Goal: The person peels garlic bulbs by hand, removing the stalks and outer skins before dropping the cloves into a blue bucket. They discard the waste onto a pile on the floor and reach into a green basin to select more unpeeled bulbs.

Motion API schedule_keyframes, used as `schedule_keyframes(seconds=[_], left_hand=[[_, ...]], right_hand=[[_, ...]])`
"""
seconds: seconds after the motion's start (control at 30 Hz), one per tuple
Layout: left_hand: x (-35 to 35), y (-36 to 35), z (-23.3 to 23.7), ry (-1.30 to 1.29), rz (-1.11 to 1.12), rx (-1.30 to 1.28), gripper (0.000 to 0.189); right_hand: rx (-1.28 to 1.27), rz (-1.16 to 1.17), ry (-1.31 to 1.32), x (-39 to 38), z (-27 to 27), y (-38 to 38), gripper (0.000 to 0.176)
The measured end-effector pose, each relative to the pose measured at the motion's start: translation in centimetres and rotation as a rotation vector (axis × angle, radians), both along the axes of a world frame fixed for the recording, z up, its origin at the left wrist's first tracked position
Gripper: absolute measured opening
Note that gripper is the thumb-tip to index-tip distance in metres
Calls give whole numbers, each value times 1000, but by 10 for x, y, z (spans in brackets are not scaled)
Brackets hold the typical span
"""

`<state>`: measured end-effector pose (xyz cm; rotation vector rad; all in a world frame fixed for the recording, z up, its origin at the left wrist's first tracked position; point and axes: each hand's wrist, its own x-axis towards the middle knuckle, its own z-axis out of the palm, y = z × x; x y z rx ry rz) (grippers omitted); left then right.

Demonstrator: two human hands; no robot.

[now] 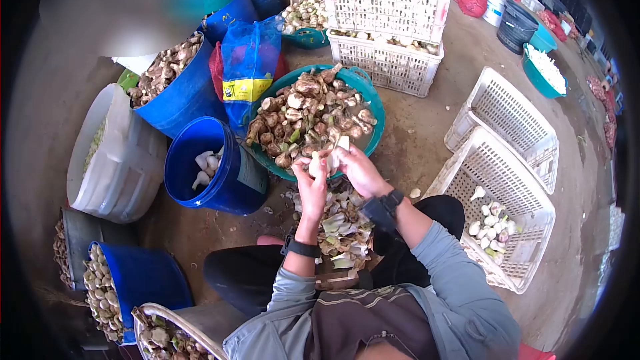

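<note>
My left hand [311, 185] is closed around a pale garlic bulb [315, 165], held above the near rim of a round green tub [381, 117]. My right hand [361, 172] is beside it, fingers pinched on a whitish strip of garlic skin [343, 143]. The tub is heaped with unpeeled, brown-skinned garlic bulbs [307, 113]. Below my hands, a pile of stripped garlic skins [343, 230] lies on the floor between my legs. Where the fingers meet the bulb, small details are hard to make out.
On the left, a blue bucket [230, 180] holds a few white bulbs. To the right, a white plastic crate [527, 253] holds clean garlic bulbs, with another crate [497, 87] behind it. Stacked crates [387, 70] stand beyond the tub. Tipped blue barrels [150, 287] line the left.
</note>
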<state>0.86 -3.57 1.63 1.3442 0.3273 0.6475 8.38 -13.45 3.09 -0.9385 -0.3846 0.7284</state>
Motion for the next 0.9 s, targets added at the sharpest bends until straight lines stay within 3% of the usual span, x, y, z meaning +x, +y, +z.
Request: schedule_keyframes(seconds=[0.03, 0.1, 0.13, 0.23, 0.3, 0.37, 0.4, 0.43, 0.5, 0.57, 0.63, 0.7, 0.77, 0.83, 0.9], left_hand=[[-3, 2, 3, 0, 1, -1, 24], [-11, 10, 7, 23, -316, -280, 22], [-14, 12, 9, -49, -436, -342, 23], [-10, 19, -1, 77, -383, -143, 28], [-7, 11, -8, 59, -300, -220, 30], [-2, 6, -25, 186, -46, 65, 32], [-2, 1, -26, 222, 88, 263, 29], [-3, -1, -20, 223, 84, 261, 29], [-5, 2, -11, 283, 38, -43, 27], [-6, 16, -13, 103, -55, -406, 28], [-9, 24, -5, -10, -52, -623, 30], [-13, 37, -7, -62, -63, -661, 31], [-15, 41, 0, -77, -42, -634, 29], [-8, 33, 18, -119, -73, -445, 30], [17, -3, 58, -38, -72, 228, 28]], right_hand=[[-1, 1, 0, 4, -3, -2, 22], [241, 20, 276, 13, -11, -5, 17], [189, -50, 380, 15, -11, -6, 15], [211, -95, 417, 18, -7, -12, 14], [116, -131, 334, 13, -4, -7, 14], [-162, -293, -51, 9, -16, 4, 17], [-142, -475, -228, 2, -21, 15, 21], [-178, -423, -280, -2, -19, 14, 22], [-131, -236, -187, -4, -14, 11, 21], [43, -178, -34, 5, 12, -2, 19], [83, -254, -8, 25, 30, -17, 17], [229, -266, 74, 52, 15, -33, 15], [-219, -413, 36, 53, 9, -33, 15], [-840, -101, -1267, 59, -99, -22, 18], [-1188, 522, -1245, 13, -132, -9, 18]])
